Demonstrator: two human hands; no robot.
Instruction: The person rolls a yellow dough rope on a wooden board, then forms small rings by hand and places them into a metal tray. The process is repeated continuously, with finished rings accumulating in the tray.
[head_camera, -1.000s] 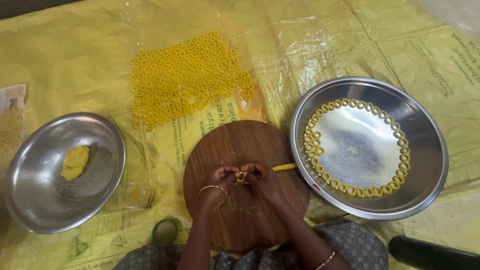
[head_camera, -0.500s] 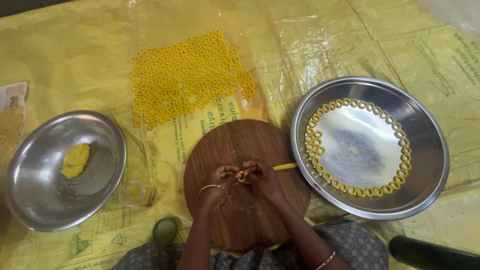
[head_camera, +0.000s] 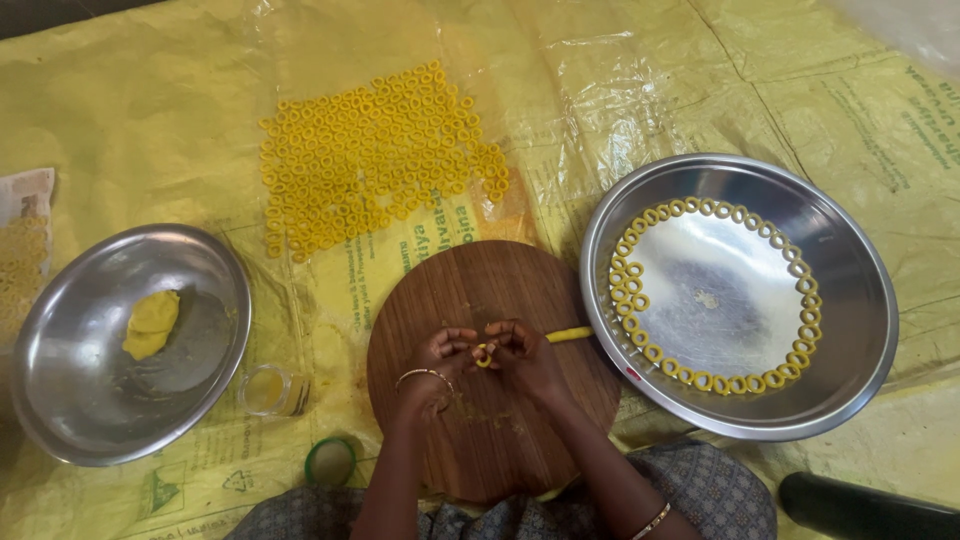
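Far left edge: one sheet of paper carrying pale dough rings, cut off by the frame; count not determinable. Beside it, one round steel bowl holding one lump of yellow dough. Just right of the bowl, near side: one small clear glass jar and one green round lid, lying apart from each other.

Far centre: one dense patch of small yellow dough rings laid flat on the yellow plastic sheet that covers the floor; far too many to count singly.

Near centre: one round dark wooden board. Over it, the left hand and right hand meet, fingers pinched narrowly on one small yellow dough ring held between them, just above the board. One short yellow dough rope lies on the board just right of the right hand, touching it.

Right: one wide round steel plate with roughly forty yellow rings set in a single line round the inner edge, gap at the far right.

Near right corner: one dark object, kind not determinable.
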